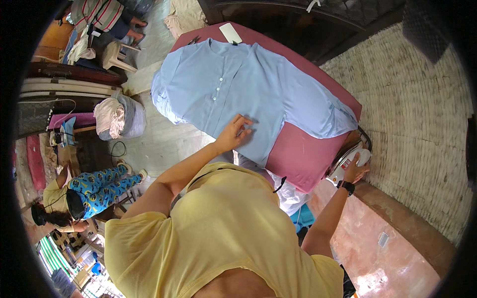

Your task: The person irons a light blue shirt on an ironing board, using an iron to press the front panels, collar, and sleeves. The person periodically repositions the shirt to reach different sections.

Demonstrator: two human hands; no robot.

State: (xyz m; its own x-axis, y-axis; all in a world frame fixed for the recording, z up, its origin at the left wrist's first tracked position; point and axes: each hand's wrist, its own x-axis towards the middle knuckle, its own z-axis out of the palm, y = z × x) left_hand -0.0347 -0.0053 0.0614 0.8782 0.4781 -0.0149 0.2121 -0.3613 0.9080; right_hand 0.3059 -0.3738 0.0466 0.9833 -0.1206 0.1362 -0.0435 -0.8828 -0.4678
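Observation:
A light blue shirt (248, 84) with white buttons down its placket lies spread over a maroon padded ironing table (303, 154). One sleeve stretches toward the table's right end. My left hand (233, 133) is over the shirt's near edge, fingers apart and loosely bent, holding nothing; whether it touches the cloth is hard to tell. At the right end of the table, my right hand (356, 172) grips a white and silver clothes iron (343, 163). The hand partly hides the iron's handle.
A white rectangular card or phone (230, 33) and small dark scissors (194, 40) lie at the table's far edge. To the left stands a bundle of cloth (121, 116). Another person (94, 193) is at the left, a second (107, 20) at the far left. A textured wall (412, 114) borders the right.

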